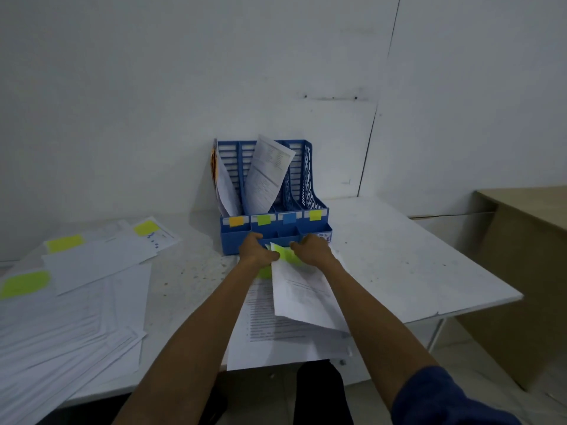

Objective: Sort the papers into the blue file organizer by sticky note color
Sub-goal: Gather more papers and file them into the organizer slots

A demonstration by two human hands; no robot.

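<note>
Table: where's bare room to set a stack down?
Right of the blue file organizer, out to the table edge, is bare. A narrower strip lies between the left paper spread and the centre papers. The left side is crowded.

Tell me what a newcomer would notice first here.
The blue organizer stands against the wall at centre, with four colour tags along its front. Just before it, the left hand and right hand hold a paper with a green note. At left sprawl loose papers.
</note>
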